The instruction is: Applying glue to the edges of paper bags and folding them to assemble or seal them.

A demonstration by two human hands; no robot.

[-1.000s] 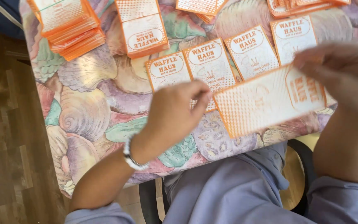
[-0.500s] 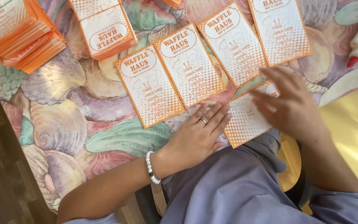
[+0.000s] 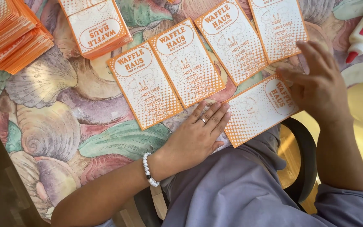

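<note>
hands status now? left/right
Left hand: open, flat on the tablecloth.
Right hand: open, fingers resting on the near card.

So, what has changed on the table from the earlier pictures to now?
The orange-and-white sheet, held up in the air by both hands a second ago, now lies flat at the table's near edge. The left hand presses flat beside it; the right hand rests fingers on its far end. The row of four sheets and the stacks stayed put.
</note>
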